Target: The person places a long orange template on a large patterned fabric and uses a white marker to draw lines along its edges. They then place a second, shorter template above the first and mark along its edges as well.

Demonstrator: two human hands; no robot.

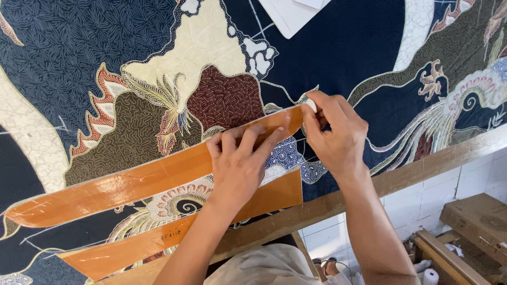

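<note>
A big dark cloth [338, 58] with flowers and birds lies flat on a table [422, 166]. On it sit two long orange strips. The top strip [132, 184] runs from the far left up to the hands. The lower strip [174, 235] lies just below it, near the table edge. The left hand [240, 163] presses flat on the top strip, fingers spread wide. The right hand [335, 134] pinches a small white chalk [311, 104] at the strip's right tip. Some white lines already show on the cloth. I think the marking is partly done, with more edge left to trace. A white paper [290, 13] lies at the top.
</note>
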